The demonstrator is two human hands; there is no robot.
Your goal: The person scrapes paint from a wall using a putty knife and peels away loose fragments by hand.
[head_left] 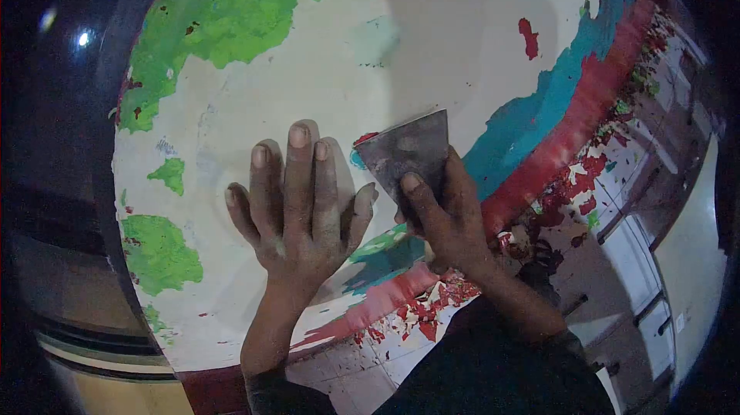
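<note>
My left hand (302, 211) lies flat against the white wall (254, 99), its dusty fingers spread and nothing in them. To its right, my right hand (447, 218) grips a paint scraper (408, 145), thumb pressed on the face of the wide grey metal blade. The scraper's handle is hidden behind the fingers. At the blade's upper left corner sits a small red and teal paint patch (357, 154). Patches of green paint (231, 18) remain on the wall's left side, and a teal band (509, 134) runs along its right.
A red painted band (566, 118) borders the wall beside the floor. Red, white and green paint flakes (432, 311) are heaped on the pale tiles (347, 372) along its foot. A dark glossy surface (62, 145) stands at the left.
</note>
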